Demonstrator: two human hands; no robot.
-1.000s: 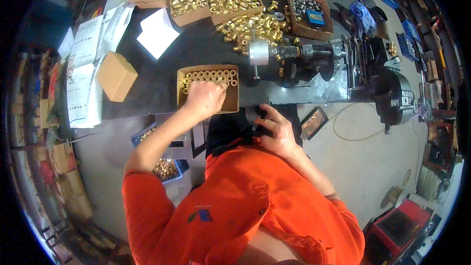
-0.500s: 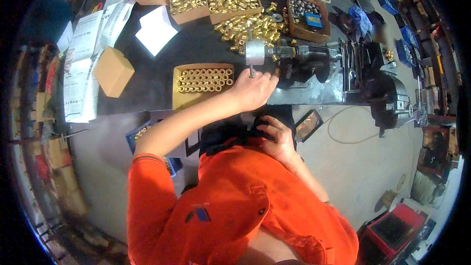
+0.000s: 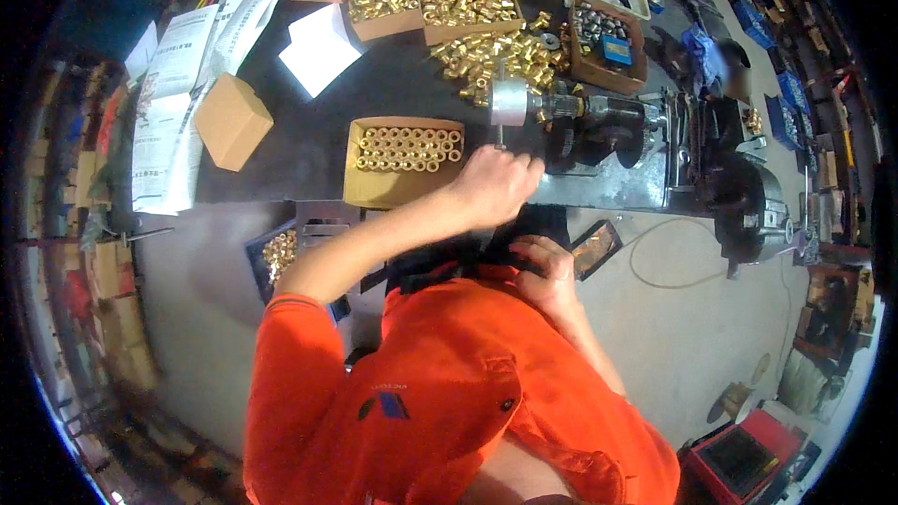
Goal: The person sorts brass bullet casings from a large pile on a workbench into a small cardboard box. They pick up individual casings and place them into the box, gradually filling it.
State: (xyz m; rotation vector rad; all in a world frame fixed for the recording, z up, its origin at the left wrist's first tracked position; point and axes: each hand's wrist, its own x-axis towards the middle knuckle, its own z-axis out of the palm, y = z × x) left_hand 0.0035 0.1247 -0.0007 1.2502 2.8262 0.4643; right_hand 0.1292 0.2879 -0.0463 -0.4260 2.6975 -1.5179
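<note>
My left hand [image 3: 498,185] is at the bench's near edge with its fingers curled. Whatever lies inside them is hidden. Just beyond the knuckles, a thin metal rod [image 3: 500,137] sticks out from a silver cylinder [image 3: 509,101] on a dark bench-mounted machine [image 3: 613,122]. Left of this hand sits an open cardboard box [image 3: 372,189] with rows of brass fittings [image 3: 412,148] standing in it. My right hand [image 3: 550,268] rests against my lap, empty as far as I can see, its fingers loosely bent and slightly apart.
Loose brass fittings [image 3: 496,61] lie piled behind the cylinder, before two filled cardboard boxes [image 3: 472,33]. A box of dark metal parts [image 3: 608,75] stands behind the machine. Newspaper [image 3: 164,145], white paper [image 3: 320,51] and a cardboard piece [image 3: 232,122] are at left.
The whole view has shifted slightly. My left hand has drawn back toward me from the silver cylinder and rod. My right hand stays at my lap, its fingers a little closer together.
</note>
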